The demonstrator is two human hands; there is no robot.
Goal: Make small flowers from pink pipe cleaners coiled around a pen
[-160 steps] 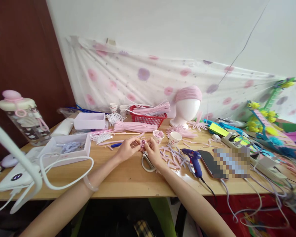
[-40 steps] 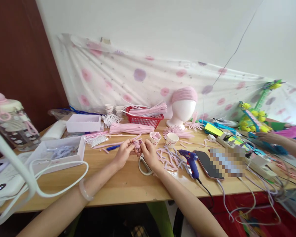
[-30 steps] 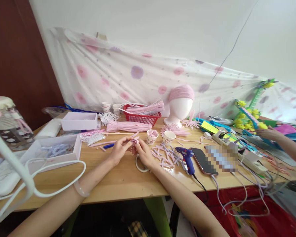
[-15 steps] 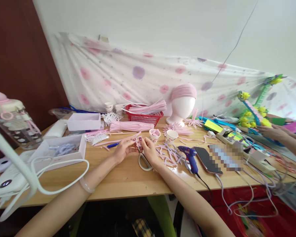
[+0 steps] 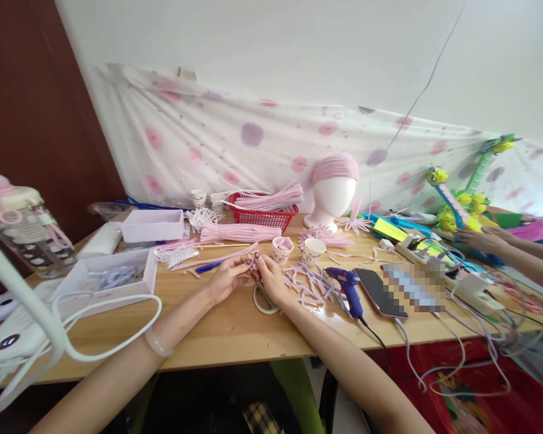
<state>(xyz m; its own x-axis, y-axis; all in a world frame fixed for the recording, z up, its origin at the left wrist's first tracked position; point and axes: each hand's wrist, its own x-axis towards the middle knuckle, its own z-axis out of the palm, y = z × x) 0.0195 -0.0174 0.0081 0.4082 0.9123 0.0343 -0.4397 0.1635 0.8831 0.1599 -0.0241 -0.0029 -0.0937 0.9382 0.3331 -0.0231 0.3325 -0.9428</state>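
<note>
My left hand and my right hand meet over the wooden table, fingertips pinched together on a small pink pipe-cleaner piece. A clear bangle sits on my left wrist. Scissors lie just under my right hand. To its right is a heap of cut pink pipe-cleaner bits. Two paper cups stand just beyond my hands.
A blue glue gun and a phone lie to the right. A red basket, a foam head and a pink bundle stand behind. White trays and a bottle occupy the left. Another person's hands work at far right.
My hands have stayed together on the pink piece, with small finger shifts. The view has swayed slightly. Another person's hands have come into view at the far right.
</note>
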